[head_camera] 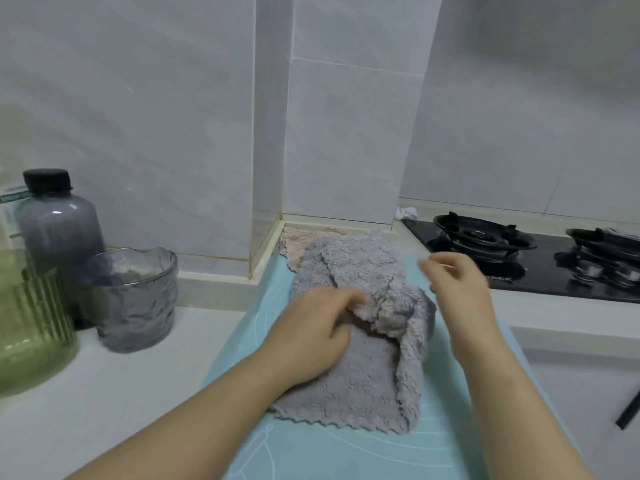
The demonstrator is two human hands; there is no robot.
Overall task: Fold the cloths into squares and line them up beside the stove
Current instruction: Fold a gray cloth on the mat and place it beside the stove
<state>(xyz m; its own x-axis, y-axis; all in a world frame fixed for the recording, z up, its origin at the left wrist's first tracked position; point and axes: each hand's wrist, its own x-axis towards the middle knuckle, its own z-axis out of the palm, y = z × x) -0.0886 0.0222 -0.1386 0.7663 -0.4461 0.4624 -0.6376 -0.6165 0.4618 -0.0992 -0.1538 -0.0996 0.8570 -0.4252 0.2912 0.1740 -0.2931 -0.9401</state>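
Bench (121,358) in white carries a teal mat (311,452), with the black stove (540,271) just to its right. On the mat lies the grey cloth (356,386). Being limp and thick, it could slump as a fold is drawn, leaving skewed edges, or tug along the pink cloth (294,244) that its far end overlaps. It looks fluffy, scallop-edged and rumpled, its right side flopped into a loose ridge. The left hand (311,330) rests on it, fingers curled into a bunched fold. The right hand (460,289) hovers blurred over the right edge, fingers loosely bent, seemingly holding nothing.
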